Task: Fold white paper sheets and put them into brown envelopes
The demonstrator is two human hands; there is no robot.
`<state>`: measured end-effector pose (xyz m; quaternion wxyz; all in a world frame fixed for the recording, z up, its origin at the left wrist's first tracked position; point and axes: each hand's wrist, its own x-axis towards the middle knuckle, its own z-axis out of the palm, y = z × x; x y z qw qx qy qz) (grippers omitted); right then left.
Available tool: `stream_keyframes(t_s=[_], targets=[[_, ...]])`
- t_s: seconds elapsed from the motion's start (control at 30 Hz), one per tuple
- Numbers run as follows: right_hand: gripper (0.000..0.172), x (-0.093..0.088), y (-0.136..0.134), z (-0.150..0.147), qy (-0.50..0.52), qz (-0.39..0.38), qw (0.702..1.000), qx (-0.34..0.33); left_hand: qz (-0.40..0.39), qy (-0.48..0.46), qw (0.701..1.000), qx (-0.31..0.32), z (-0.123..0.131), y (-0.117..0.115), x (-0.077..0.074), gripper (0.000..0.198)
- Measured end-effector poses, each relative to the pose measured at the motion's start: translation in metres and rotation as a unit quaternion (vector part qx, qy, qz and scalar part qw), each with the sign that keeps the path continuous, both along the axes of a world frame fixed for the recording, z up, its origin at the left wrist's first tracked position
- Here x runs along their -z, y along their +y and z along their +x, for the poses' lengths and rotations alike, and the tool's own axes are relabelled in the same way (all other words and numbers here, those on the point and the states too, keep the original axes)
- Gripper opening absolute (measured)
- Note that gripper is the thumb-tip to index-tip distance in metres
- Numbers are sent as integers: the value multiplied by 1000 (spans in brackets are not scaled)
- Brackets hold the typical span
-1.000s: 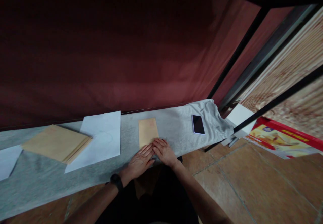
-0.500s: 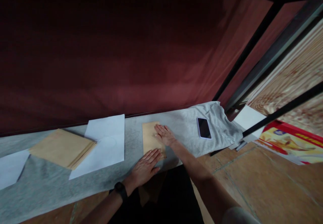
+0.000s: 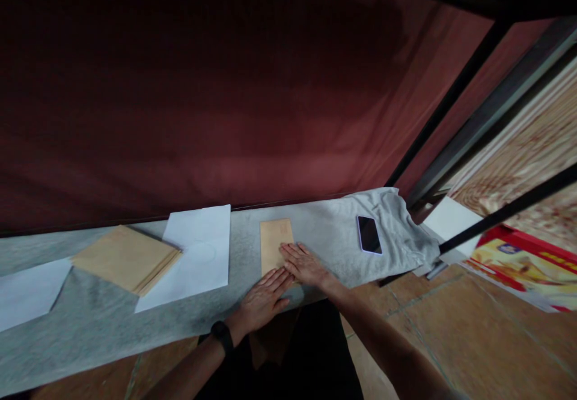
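Note:
A single brown paper envelope [image 3: 273,240] lies on the grey cloth-covered bench [image 3: 243,267] in front of me. My left hand [image 3: 265,299] rests flat over its near end, fingers stretched out. My right hand [image 3: 304,263] lies flat at its right side, fingers extended and close to the left fingertips. The near part of the envelope is hidden under both hands. Farther left, a stack of brown envelopes [image 3: 124,258] sits partly on white paper sheets [image 3: 205,243].
A phone [image 3: 369,235] lies to the right on the cloth. More white paper [image 3: 33,292] is at the far left. A dark red surface [image 3: 225,147] rises behind the bench. Black metal bars [image 3: 451,105] and a red and yellow box [image 3: 527,261] stand at the right.
My right hand has slid down the envelope towards me, meeting the left fingertips. Faint print at the envelope's upper right now shows. The whole view has shifted slightly.

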<state>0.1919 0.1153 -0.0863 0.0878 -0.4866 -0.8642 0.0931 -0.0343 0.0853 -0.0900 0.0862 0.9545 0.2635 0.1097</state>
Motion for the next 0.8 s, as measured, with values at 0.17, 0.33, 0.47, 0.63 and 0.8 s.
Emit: stream_keyframes(t_s=[0.17, 0.33, 0.47, 0.63, 0.8], targets=[[54, 3, -50, 11, 32, 28, 999, -12, -21, -23, 999, 13, -5, -2, -1, 59], [60, 2, -73, 18, 54, 61, 996, -24, -76, -28, 997, 17, -7, 3, -11, 51], [62, -1, -74, 18, 52, 51, 997, -17, -53, -46, 995, -66, 0, 27, -8, 49], [60, -2, -72, 16, 65, 26, 998, -5, 6, -21, 988, -156, 14, 69, 8, 56], [58, -4, -71, 15, 76, 12, 997, 9, 30, -27, 980, -196, 26, 96, 11, 59]])
